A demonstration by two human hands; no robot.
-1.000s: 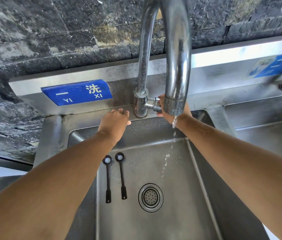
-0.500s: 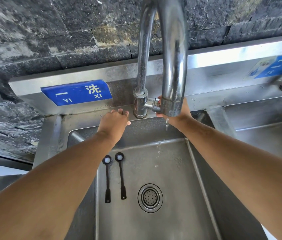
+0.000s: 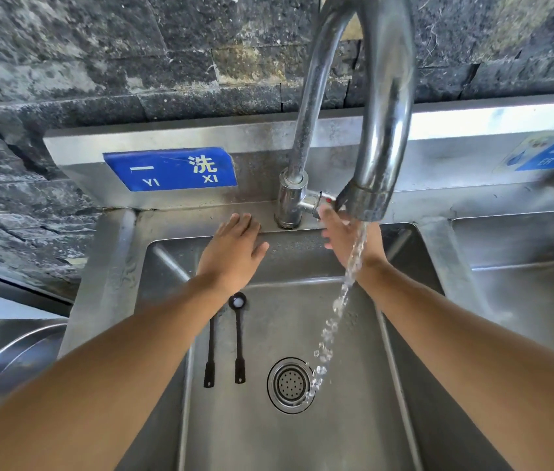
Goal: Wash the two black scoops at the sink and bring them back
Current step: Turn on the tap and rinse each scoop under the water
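Two black long-handled scoops lie side by side on the floor of the steel sink (image 3: 353, 436), left of the drain. The right scoop (image 3: 239, 345) shows its round bowl with a white spot; the left scoop (image 3: 209, 355) has its bowl hidden under my left forearm. My left hand (image 3: 233, 253) rests flat, fingers spread, on the sink's back rim. My right hand (image 3: 343, 237) hangs open just below the tap handle (image 3: 325, 202), holding nothing. A stream of water (image 3: 340, 300) runs from the spout (image 3: 369, 202) past my right wrist toward the drain (image 3: 290, 385).
The tall curved steel tap (image 3: 306, 107) rises at the middle of the back rim. A blue sign (image 3: 170, 168) is fixed to the steel backsplash. A second basin (image 3: 534, 300) lies to the right, and a round steel bowl (image 3: 10, 362) at the lower left.
My right hand has let go of the tap handle and opened below it. The dribble has become a full stream. My left hand has flattened on the rim.
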